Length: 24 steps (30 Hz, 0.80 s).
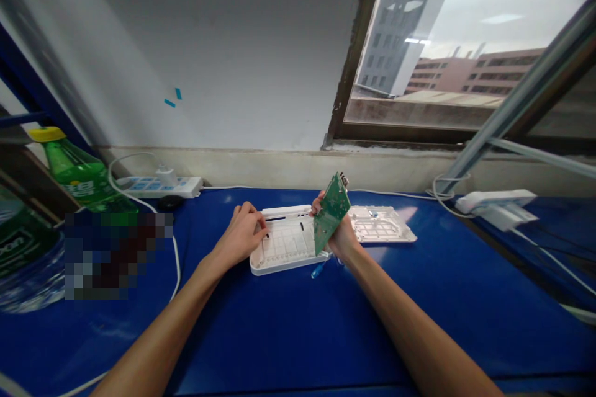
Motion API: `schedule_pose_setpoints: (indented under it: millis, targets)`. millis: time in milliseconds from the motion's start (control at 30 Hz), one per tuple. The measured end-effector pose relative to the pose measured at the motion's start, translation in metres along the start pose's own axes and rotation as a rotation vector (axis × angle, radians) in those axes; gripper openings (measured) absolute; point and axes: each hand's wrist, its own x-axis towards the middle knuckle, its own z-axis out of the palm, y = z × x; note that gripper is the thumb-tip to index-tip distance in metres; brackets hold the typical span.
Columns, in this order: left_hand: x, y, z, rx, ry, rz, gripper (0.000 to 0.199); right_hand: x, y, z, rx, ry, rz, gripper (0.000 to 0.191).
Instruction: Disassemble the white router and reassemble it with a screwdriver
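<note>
Left hand (239, 236): fingers curled and pressed onto the rear left part of a white plastic casing half (284, 243), near a dark slot. It touches the casing, but whether it clamps or only rests cannot be told from this view.

Right hand (341, 237): clamped on a green circuit board (331, 214), thumb and fingers closed around its lower part. The board is tilted steeply, its metal connector (343, 180) at the upper end. It is held above the right side of the casing half, not lying in it. The two hands are apart, close on either side of the casing's middle.

Casing half lies flat near the middle of the blue counter (223, 347), ribbed interior facing up. A second white casing piece (382, 224) lies just to its right, toward the rear edge. A small blue-handled tool (318, 270) lies just beside the casing's front right corner.

Along the rear edge: a white power strip (158, 187) with a plug in it. Left corner: a green plastic bottle (81, 170) with a yellow cap. Right end: a white charger (496, 205) and cables.
</note>
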Motion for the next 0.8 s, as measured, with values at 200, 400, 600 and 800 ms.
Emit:
schedule_pose_setpoints:
  millis: [200,400,600,800]
  targets:
    - [-0.002,0.0,-0.002,-0.082,-0.061,0.048,0.009,-0.001,0.0,0.001,-0.018,0.023,-0.023,0.015]
    - [-0.003,0.0,-0.007,-0.135,-0.116,0.041,0.011,-0.002,-0.002,0.005,-0.04,0.057,-0.016,0.014]
    - [-0.002,-0.001,-0.011,-0.189,-0.163,0.033,0.013,-0.003,-0.003,0.007,-0.093,0.035,-0.061,0.016]
    - [-0.002,-0.005,-0.016,-0.258,-0.178,0.033,0.026,-0.003,-0.002,0.007,-0.055,0.032,-0.046,0.017]
